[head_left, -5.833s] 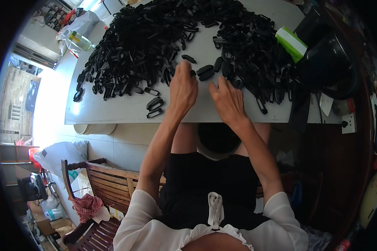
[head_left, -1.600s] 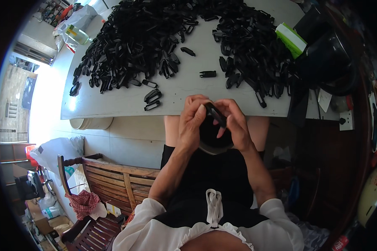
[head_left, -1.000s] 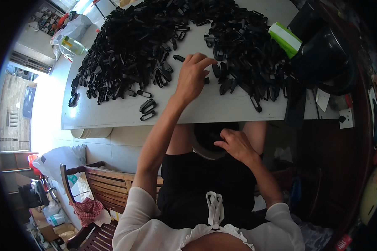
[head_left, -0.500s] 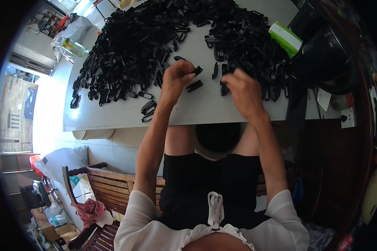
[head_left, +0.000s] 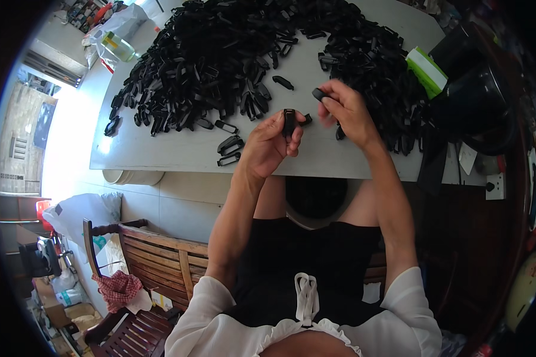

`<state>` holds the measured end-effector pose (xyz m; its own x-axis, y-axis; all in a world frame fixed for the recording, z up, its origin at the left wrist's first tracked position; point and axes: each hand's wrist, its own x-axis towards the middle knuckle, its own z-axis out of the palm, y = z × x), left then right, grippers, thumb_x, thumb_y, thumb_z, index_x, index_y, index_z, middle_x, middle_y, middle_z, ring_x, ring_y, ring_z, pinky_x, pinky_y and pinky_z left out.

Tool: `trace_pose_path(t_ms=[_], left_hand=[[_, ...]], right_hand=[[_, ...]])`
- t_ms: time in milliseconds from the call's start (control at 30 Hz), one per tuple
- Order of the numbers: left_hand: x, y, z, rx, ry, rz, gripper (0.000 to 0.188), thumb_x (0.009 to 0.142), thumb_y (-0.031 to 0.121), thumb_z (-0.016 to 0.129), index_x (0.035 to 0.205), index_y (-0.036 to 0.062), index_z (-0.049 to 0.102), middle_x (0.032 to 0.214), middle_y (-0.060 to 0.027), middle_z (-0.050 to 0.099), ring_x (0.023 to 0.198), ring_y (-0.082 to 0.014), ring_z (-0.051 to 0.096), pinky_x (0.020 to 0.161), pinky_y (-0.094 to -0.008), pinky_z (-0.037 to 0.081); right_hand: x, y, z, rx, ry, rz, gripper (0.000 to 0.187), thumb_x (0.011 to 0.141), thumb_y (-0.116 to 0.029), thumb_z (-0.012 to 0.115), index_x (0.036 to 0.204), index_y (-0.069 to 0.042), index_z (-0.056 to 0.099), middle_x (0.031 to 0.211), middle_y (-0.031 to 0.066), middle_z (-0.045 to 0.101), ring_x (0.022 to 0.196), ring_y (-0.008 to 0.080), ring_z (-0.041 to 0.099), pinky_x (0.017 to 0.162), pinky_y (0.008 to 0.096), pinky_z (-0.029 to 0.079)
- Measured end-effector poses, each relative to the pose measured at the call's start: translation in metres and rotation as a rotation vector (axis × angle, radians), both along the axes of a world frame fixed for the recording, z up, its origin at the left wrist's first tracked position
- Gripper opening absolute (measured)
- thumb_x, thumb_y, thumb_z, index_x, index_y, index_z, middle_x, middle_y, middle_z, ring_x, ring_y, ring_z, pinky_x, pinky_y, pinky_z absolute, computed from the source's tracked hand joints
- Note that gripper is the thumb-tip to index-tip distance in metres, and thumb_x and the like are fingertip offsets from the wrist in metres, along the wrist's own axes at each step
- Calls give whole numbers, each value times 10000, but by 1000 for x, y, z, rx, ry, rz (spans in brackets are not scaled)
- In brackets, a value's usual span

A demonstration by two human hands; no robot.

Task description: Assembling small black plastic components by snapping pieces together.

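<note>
Just over the near part of the table, my left hand point(head_left: 263, 146) is turned partly palm up, its thumb and fingers closed on a black plastic clip-like piece point(head_left: 289, 124) that stands upright. To its right, my right hand point(head_left: 350, 114) pinches a small, dark curved part point(head_left: 320, 94) between thumb and fingers. The two held parts are apart. Another black piece point(head_left: 307, 119) shows just beyond my left fingertips, and a loose one point(head_left: 283, 83) lies farther back. Large heaps of similar pieces spread out on the left point(head_left: 190, 65) and right point(head_left: 378, 71).
Several pieces point(head_left: 228, 152) lie near the front edge of the white table point(head_left: 173, 156). At the right stand a green-and-white pack point(head_left: 427, 72) and a black container point(head_left: 473, 104). A bottle point(head_left: 119, 46) is at the far left. Below are a round bucket point(head_left: 315, 199) and a wooden bench point(head_left: 155, 253).
My left hand has come nearer and turned palm up with its piece now upright. My right hand, blurred before, now holds up a small curved part. The view has shifted slightly.
</note>
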<state>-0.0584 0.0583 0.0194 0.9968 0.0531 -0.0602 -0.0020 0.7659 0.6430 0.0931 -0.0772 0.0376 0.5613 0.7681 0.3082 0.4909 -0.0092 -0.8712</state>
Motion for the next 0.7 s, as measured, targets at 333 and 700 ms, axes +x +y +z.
trace_pose_path(t_ms=[333,700], left_hand=[[-11,-46,8,353,158,214,300,990,330,415,972,67,558,638,9,482,523,-68,406,482,-189,311],[-18,-67,12,244,179,133,297,983,334,437,976,60,551,645,12,485,543,-72,427,499,-199,329]], right_hand=[[-64,-40,4,-18,364,52,222,927,-173,559,1080,-35,476,716,-1,524,475,22,389,392,168,294],[-68,-40,-1,422,459,10,340,977,-352,452,1048,-25,514,969,74,634,901,116,554,815,281,446]])
